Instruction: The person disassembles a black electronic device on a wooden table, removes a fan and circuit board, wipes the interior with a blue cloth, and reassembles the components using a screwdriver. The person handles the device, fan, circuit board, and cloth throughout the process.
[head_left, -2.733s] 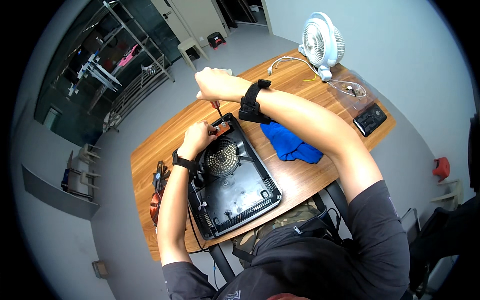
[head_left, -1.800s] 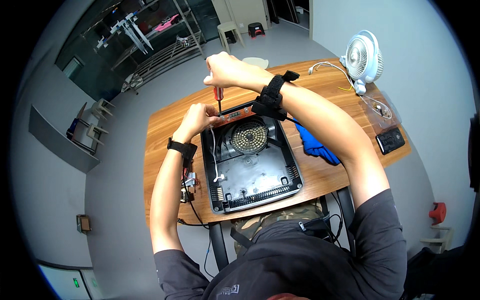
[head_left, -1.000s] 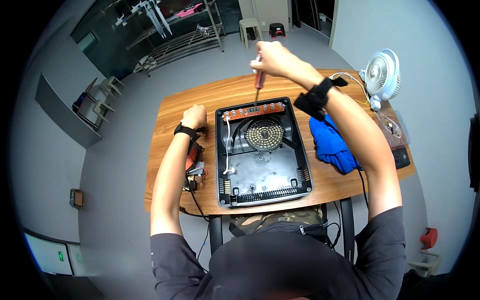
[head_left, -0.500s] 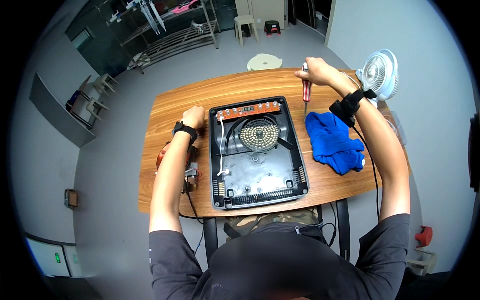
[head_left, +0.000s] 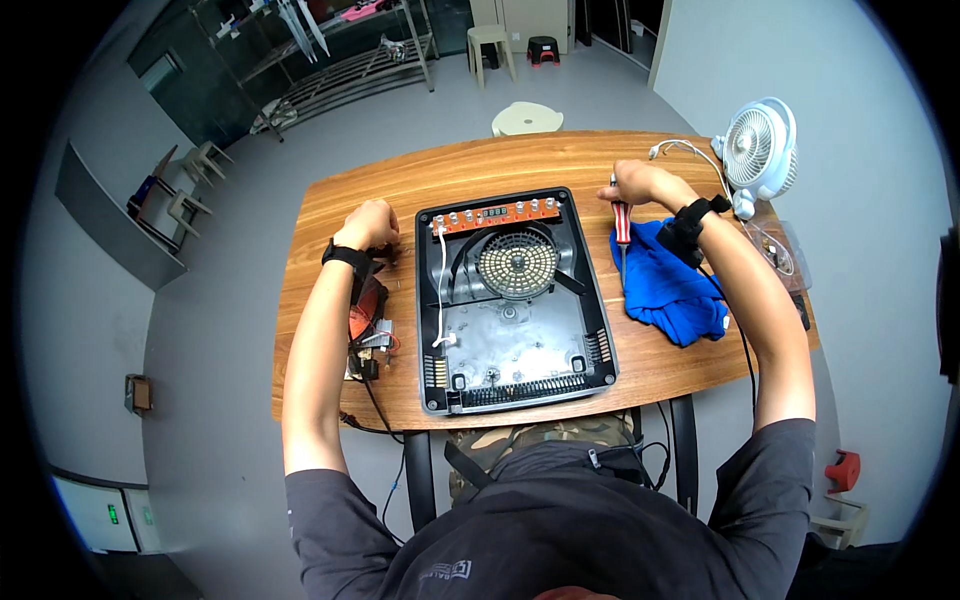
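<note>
My right hand (head_left: 642, 184) is closed round the handle of a screwdriver (head_left: 622, 225), red and white striped, its shaft pointing down at the left edge of a crumpled blue cloth (head_left: 672, 290). My left hand (head_left: 370, 224) is curled closed on the table, left of the casing; whatever its fingers hold is hidden. Between my hands lies an open black appliance casing (head_left: 515, 345) with a round vent grille (head_left: 518, 266). An orange circuit board (head_left: 497, 215) runs along its far end, with a white cable (head_left: 441, 290) trailing from it.
Beside my left forearm sit a copper-coloured coil (head_left: 366, 308) and loose electrical parts (head_left: 374, 338) with wires. A white-blue fan (head_left: 758, 150) stands at the table's (head_left: 430, 170) far right corner, near a clear container (head_left: 782, 250). A pale stool (head_left: 527, 118) stands beyond the far edge.
My right hand has come down and nearer with the screwdriver, which now overlaps the blue cloth's edge. My left hand has shifted slightly left, and more of the coil shows.
</note>
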